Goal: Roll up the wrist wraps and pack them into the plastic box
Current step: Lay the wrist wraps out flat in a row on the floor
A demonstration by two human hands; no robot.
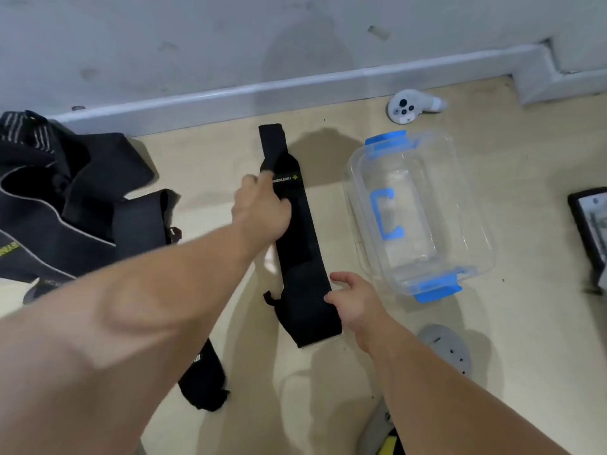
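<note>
Left arm: reaches forward across the frame, forearm large and blurred in the foreground.
Left hand (261, 208): lies on the upper part of the long wrist wrap (300, 244); the thumb (284, 205) is over the fabric and the fingers (251, 182) curl at its left edge, gripping it.
Right arm: enters from the lower right, wrist slightly bent.
Right hand (356, 298): at the near end of the same wrap; the thumb tip (330, 298) touches its right edge, and the other fingers are loosely bent and apart, holding nothing.
Long wrist wrap: stretched flat on the floor (203, 165), running away from the person, unrolled, with the narrow strap end farthest off.
Second wrist wrap (203, 379): on the floor at lower left, its upper part hidden behind the left forearm.
Plastic box (349, 188): clear, blue clips at both ends, open side up, just right of the long wrap, not touching it.
Hard to read: small print on the long wrap is illegible; the left fingertips are blurred.
Cut off: a dark flat object (591, 218) at the right edge; a black gear pile (65, 198) at the left edge.
Other: a white controller (407, 105) near the wall.
</note>
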